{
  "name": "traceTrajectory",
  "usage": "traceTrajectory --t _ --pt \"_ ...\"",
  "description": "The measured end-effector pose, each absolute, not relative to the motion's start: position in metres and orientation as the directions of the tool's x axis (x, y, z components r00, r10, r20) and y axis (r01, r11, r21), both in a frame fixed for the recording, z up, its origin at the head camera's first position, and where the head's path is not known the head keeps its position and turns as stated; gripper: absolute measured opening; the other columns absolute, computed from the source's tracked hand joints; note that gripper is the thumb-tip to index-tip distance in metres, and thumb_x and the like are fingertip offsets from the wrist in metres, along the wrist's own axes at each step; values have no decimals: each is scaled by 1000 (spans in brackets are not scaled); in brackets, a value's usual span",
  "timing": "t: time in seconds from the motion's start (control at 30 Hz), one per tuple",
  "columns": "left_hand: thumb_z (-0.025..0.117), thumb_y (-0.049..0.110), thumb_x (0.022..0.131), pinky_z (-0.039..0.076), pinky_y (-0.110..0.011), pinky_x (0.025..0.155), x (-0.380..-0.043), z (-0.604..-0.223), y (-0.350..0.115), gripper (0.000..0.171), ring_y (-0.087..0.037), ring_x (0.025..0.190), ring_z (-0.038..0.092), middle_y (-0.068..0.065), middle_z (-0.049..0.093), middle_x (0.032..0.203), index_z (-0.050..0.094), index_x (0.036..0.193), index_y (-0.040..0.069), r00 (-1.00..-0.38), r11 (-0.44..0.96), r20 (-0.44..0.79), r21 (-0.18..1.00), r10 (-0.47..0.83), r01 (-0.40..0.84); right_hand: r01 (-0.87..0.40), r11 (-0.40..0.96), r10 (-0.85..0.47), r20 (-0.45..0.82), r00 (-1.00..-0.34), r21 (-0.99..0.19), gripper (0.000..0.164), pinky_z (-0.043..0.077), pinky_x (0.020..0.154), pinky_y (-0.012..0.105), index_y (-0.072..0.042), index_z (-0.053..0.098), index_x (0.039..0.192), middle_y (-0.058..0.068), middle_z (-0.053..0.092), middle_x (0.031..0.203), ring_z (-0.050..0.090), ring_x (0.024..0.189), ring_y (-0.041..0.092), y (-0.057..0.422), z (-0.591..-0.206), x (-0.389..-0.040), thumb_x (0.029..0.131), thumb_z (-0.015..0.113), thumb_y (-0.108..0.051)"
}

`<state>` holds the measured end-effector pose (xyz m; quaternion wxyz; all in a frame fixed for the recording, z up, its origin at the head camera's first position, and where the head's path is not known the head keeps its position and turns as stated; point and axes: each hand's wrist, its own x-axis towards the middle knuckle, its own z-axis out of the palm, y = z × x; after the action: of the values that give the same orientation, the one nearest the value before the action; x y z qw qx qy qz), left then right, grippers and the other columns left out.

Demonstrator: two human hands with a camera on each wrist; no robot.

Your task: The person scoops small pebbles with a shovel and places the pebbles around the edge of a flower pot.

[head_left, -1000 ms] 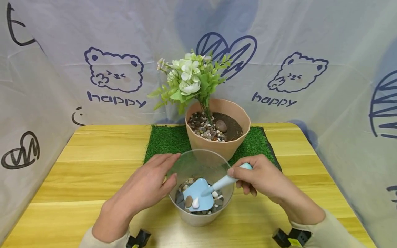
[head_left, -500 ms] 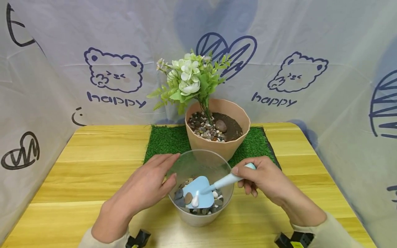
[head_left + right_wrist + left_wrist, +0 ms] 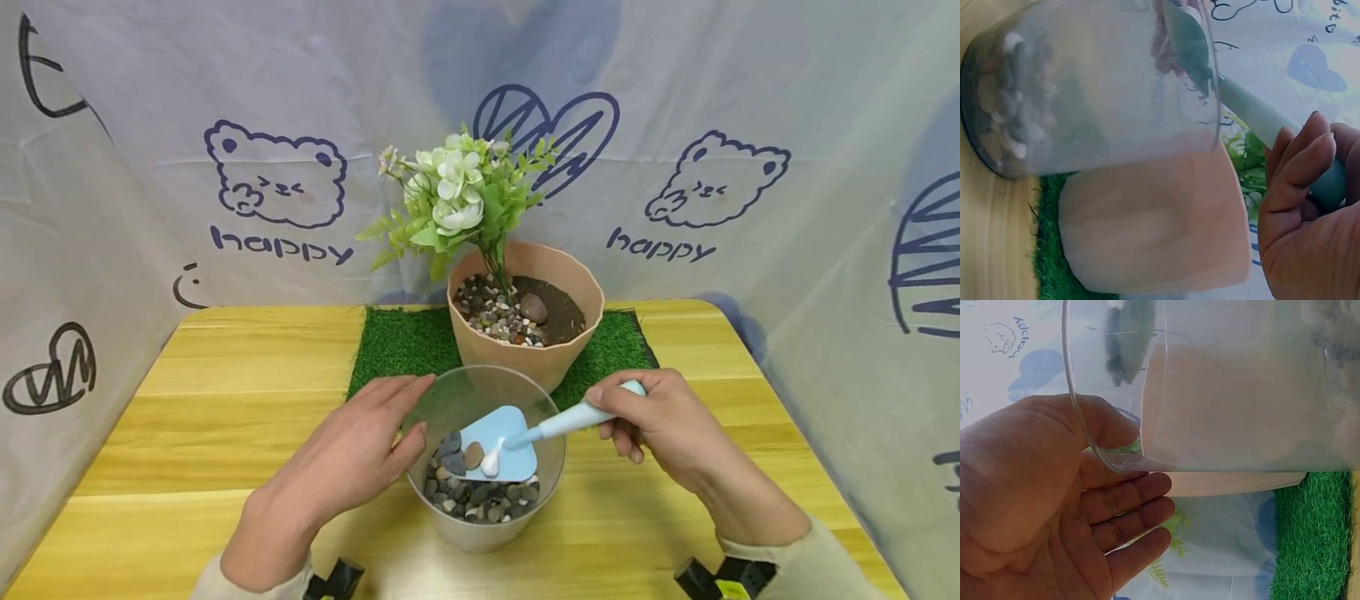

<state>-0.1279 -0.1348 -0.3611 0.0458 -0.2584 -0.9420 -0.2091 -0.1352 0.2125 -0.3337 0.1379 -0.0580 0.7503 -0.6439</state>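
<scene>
In the head view my right hand (image 3: 660, 421) pinches the handle of a light blue scoop (image 3: 517, 433). Its blade is raised over the stones in a clear plastic bucket (image 3: 483, 537), and carries several stones, among them a brown stone (image 3: 473, 455), a white stone (image 3: 491, 463) and dark grey stones (image 3: 452, 452). Below the blade, mixed pebbles (image 3: 483, 500) cover the bucket's bottom. My left hand (image 3: 367, 433) holds the bucket's left rim; in the left wrist view the thumb reaches over the rim and the other fingers are loosely extended outside.
Right behind the bucket stands a peach flowerpot (image 3: 525, 358) with soil, pebbles and white artificial flowers (image 3: 459, 179). It sits on a green turf mat (image 3: 397, 350) at the back of the wooden table (image 3: 225, 400). Printed white cloth (image 3: 420, 67) hangs behind and at both sides.
The scoop has risen off the pebbles and shifted right with stones on its blade, uncovering pebbles below. My right hand has moved right; the left hand keeps its place.
</scene>
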Motion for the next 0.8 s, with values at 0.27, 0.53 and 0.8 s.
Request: traceTrajectory --t 0.27,0.53,0.8 --pt "62 22 103 46 -53 120 -127 -360 -133 56 -32 142 53 -14 58 153 51 155 4 -851 774 222 355 475 525 52 77 -149 -63 -987 -996 23 45 38 20 -8 79 87 1 68 62 54 43 7 228 -316 -141 104 66 -15" --pt "63 20 103 47 -53 119 -127 -359 -131 57 -32 142 54 -14 58 152 50 156 3 -855 784 219 341 471 519 19 -63 -19 -18 -1000 -998 27 44 34 20 -5 79 81 1 67 58 53 40 7 242 -293 -162 103 68 -15" --pt "61 20 103 49 -52 117 -126 -361 -132 56 -32 141 55 -14 59 152 51 156 4 -854 783 224 341 470 520 36 43 142 -29 -989 -998 22 48 39 21 -2 74 92 1 66 61 53 44 8 249 -282 -201 101 72 -22"
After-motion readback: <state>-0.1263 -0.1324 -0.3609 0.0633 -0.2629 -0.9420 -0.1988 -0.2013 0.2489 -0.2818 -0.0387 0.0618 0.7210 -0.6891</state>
